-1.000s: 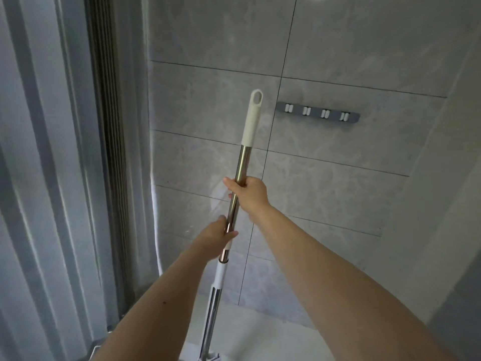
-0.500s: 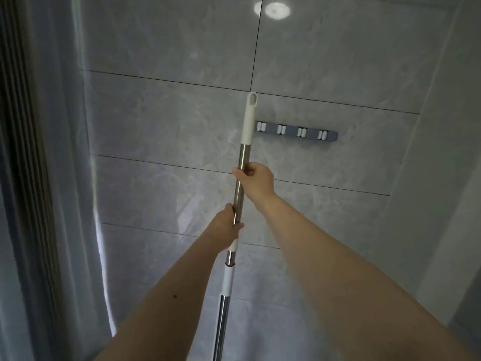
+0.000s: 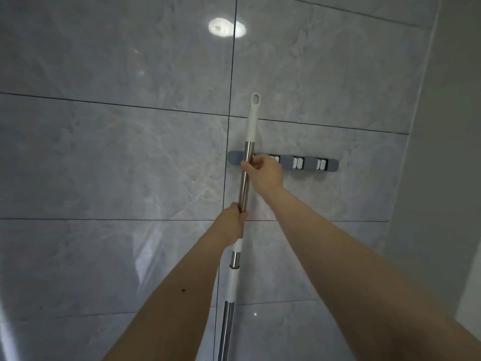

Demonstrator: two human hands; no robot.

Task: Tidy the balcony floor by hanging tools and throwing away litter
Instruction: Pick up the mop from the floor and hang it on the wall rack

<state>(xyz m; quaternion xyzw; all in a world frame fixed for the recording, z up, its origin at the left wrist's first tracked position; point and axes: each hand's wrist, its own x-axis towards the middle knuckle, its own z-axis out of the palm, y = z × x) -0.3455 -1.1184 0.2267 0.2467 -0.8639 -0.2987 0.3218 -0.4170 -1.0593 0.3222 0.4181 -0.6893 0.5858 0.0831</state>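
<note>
Closer now than a second ago, the grey marble-tiled wall (image 3: 130, 157) fills the view, and the long steel mop pole with white plastic tip (image 3: 244, 178) crosses the grey wall-mounted clip rail (image 3: 309, 162), apparently lined up for clipping. Right hand (image 3: 265, 171) grips high, hiding one clip; left hand (image 3: 231, 225) grips below, steadying.

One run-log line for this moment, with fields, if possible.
step: hang pole | left hand: grips pole low | right hand: grips pole at rack | pole: upright, over rack's left end | clipped: cannot tell
</note>
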